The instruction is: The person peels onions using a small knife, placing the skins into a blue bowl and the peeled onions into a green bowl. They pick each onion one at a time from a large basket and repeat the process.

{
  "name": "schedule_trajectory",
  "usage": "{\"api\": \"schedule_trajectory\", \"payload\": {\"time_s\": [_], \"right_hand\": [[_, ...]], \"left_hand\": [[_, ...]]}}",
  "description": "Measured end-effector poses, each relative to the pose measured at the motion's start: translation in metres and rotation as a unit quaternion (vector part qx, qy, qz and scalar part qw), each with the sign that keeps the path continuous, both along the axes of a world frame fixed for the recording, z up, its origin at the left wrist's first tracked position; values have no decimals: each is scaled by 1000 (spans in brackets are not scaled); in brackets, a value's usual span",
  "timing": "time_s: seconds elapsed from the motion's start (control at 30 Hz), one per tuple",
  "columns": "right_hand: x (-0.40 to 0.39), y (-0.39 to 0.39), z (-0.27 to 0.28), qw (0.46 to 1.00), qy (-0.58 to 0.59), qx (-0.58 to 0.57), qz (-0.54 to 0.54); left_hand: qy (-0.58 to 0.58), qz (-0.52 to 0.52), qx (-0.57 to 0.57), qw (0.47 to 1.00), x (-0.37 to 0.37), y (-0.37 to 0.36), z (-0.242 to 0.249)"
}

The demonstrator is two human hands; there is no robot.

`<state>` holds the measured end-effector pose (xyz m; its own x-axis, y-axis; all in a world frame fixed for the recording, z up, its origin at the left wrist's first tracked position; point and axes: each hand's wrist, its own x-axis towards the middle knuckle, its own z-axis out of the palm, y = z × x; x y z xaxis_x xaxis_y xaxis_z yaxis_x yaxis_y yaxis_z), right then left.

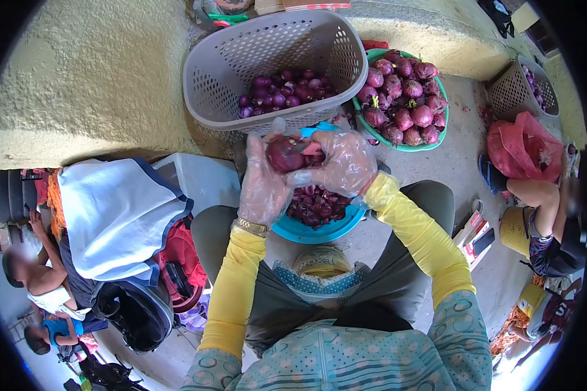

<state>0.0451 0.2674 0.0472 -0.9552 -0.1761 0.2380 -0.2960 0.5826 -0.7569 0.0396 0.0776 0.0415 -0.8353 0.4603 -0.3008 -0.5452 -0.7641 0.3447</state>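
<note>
at frame centre the left hand (262,186), in a clear plastic glove, is wrapped around a red onion (285,154) from below left, fingers clamped on it, over a blue bowl (319,229) of purple peelings. the gloved right hand (346,161) pinches the same onion from the right. above, left to right: a grey basket (235,65) with peeled onions, then a green bowl (406,147) of unpeeled onions.

Single head cam, fisheye, looks steeply down, close over lap and hands (306,173), floor beyond
</note>
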Motion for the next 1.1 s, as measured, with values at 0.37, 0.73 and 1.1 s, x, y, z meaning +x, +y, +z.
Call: {"api": "schedule_trajectory", "payload": {"time_s": [0.37,0.73,1.1], "right_hand": [[-10,14,1,998,-27,8,-57],[-4,10,14,996,78,30,-5],[1,12,14,986,102,128,-43]], "left_hand": [[56,34,0,998,-7,-7,-3],[111,45,-55,991,-5,1,1],[186,16,-182,966,-2,1,18]]}}
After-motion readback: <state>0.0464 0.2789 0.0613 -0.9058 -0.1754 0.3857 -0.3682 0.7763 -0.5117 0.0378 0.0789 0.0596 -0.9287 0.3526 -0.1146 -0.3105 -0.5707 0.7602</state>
